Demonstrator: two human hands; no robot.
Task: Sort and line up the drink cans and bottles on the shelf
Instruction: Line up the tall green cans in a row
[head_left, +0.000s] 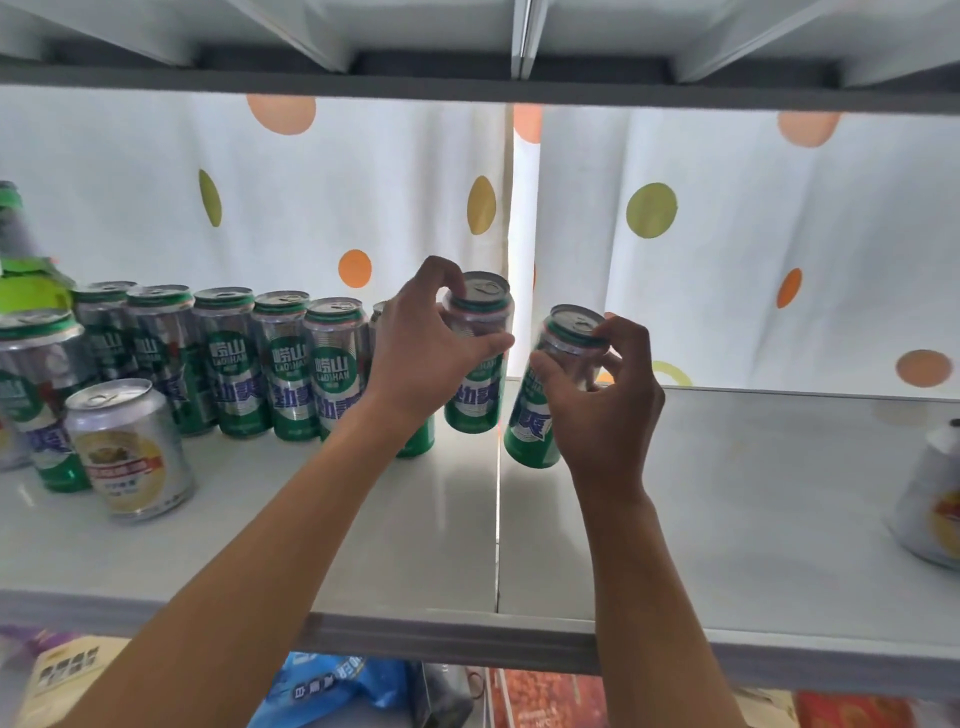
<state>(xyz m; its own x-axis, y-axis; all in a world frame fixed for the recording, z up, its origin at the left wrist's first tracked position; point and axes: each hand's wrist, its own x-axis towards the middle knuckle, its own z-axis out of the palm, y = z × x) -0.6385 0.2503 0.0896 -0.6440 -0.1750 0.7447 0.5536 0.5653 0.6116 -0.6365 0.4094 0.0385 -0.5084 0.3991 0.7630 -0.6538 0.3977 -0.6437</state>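
A row of several tall green-and-silver cans (283, 364) stands along the back of the white shelf (727, 519). My left hand (426, 358) grips one such green can (475, 400) near its top, at the right end of the row. My right hand (608, 410) holds another green can (540, 410) by its upper part, tilted, just right of the first. A short silver-and-yellow can (130, 447) stands in front at the left. A green bottle (26, 270) is at the far left.
A white curtain with coloured dots (727, 234) hangs behind the shelf. A silver can with a red-yellow label (930, 499) stands at the right edge. An upper shelf (467, 78) runs overhead. Packaged goods (332, 686) lie on the level below.
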